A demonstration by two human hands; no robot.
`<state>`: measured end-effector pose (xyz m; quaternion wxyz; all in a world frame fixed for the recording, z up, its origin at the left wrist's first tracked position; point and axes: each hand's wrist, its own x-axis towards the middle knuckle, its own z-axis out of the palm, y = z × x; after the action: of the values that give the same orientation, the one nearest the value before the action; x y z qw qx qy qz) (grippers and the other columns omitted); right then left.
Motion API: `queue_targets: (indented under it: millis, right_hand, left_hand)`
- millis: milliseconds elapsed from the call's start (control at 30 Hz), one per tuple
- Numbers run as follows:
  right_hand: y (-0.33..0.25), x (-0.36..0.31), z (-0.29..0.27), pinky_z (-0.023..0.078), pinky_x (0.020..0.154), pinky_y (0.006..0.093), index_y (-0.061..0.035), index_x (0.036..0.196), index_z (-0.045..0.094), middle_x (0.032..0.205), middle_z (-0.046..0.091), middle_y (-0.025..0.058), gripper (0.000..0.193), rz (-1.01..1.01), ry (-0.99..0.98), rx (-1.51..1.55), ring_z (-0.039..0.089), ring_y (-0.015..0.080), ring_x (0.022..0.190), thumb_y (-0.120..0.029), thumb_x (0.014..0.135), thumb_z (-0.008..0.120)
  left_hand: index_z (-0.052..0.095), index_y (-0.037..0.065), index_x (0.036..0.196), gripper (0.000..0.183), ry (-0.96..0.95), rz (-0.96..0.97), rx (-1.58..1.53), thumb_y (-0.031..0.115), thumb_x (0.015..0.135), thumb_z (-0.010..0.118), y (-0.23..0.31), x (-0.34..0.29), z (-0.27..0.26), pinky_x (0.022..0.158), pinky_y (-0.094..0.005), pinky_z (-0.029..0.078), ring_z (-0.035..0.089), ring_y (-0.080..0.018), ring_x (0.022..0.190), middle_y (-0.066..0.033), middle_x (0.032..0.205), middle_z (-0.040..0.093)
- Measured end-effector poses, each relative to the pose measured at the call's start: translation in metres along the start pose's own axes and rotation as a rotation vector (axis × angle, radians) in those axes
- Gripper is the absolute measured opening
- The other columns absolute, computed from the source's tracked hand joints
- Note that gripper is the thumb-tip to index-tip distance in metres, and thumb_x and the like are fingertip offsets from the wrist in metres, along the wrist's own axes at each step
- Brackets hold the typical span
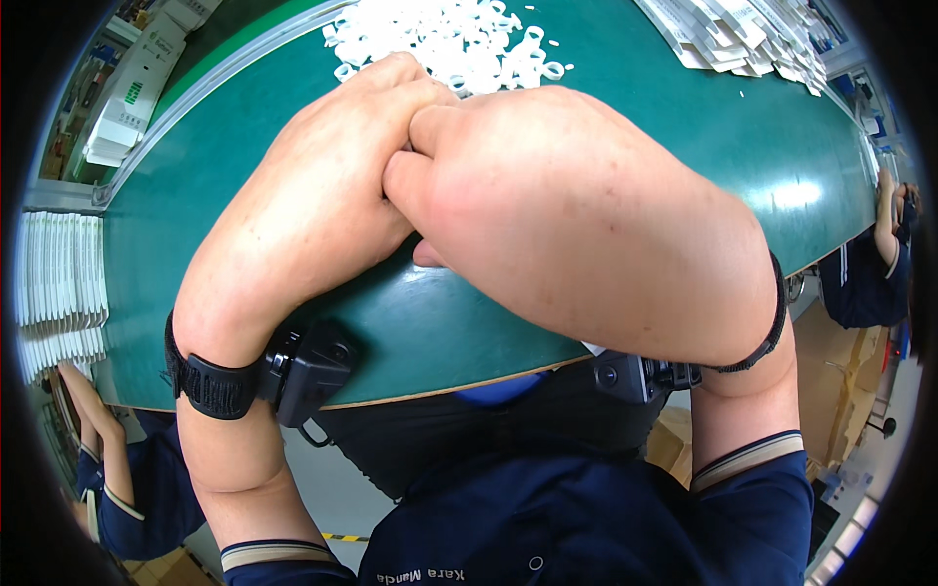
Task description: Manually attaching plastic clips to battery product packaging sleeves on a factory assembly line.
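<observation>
My left hand (362, 146) and my right hand (479, 171) are pressed together above a green table (664, 107). Both have their fingers curled in, and the right thumb lies against the left hand. Whatever they may hold is hidden behind the backs of the hands. Just beyond them lies a heap of small white ring-shaped pieces (440, 39), with a few loose ones at its edge. Each wrist wears a black strap with a small black camera device, one on the left (318, 371) and one on the right (635, 378).
Flat white cartons (723, 34) are piled at the far right. More white cartons (59, 269) stand in a row at the left edge, below a white box (137, 93). Co-workers show at the lower left (147, 488) and right (865, 278). The table's near edge curves before me.
</observation>
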<state>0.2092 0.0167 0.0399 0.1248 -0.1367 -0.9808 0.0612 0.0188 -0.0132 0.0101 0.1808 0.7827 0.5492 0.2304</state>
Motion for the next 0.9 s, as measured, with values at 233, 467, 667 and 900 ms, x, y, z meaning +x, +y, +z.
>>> queue_targets:
  millis: [233,467,667,900]
  right_hand:
    - [-0.0011,-0.0028,-0.0016,0.055,0.075,0.0419,-0.002,0.086,0.064,0.085,0.067,0.0159,0.019,0.018,-0.004,-0.001,0.068,0.036,0.084,-0.017,0.079,0.074]
    - [0.0014,-0.0011,0.0002,0.055,0.075,0.0415,-0.0023,0.087,0.064,0.084,0.067,0.0155,0.019,0.012,0.002,0.01,0.068,0.0354,0.083,-0.016,0.079,0.074]
    - [0.0034,-0.0001,0.0014,0.055,0.074,0.0412,-0.0025,0.087,0.064,0.084,0.067,0.0151,0.019,0.009,0.008,0.02,0.068,0.0349,0.083,-0.016,0.079,0.074]
    - [0.0067,0.0011,0.0039,0.055,0.074,0.0408,-0.0028,0.087,0.064,0.084,0.067,0.0146,0.019,0.005,0.01,0.034,0.068,0.0343,0.083,-0.016,0.078,0.074]
  left_hand:
    - [0.066,0.003,0.109,0.03,-0.006,0.008,0.011,0.005,0.079,0.07,0.004,-0.0025,-0.0001,0.087,-0.034,0.049,0.059,-0.0292,0.095,-0.0109,0.101,0.061]
    - [0.067,0.002,0.113,0.028,-0.055,-0.041,0.04,0.005,0.085,0.069,0.0055,-0.0004,-0.0034,0.091,-0.0298,0.048,0.062,-0.0227,0.1,-0.0093,0.105,0.062]
    - [0.065,0.001,0.116,0.026,-0.073,-0.114,0.026,0.004,0.09,0.067,0.0074,0.0004,-0.0033,0.095,-0.0277,0.047,0.061,-0.0175,0.106,-0.0076,0.11,0.063]
    - [0.067,0.001,0.119,0.023,-0.112,-0.137,0.122,0.002,0.096,0.063,0.0068,0.0009,-0.0041,0.094,-0.0234,0.047,0.06,-0.0106,0.106,-0.0031,0.116,0.065]
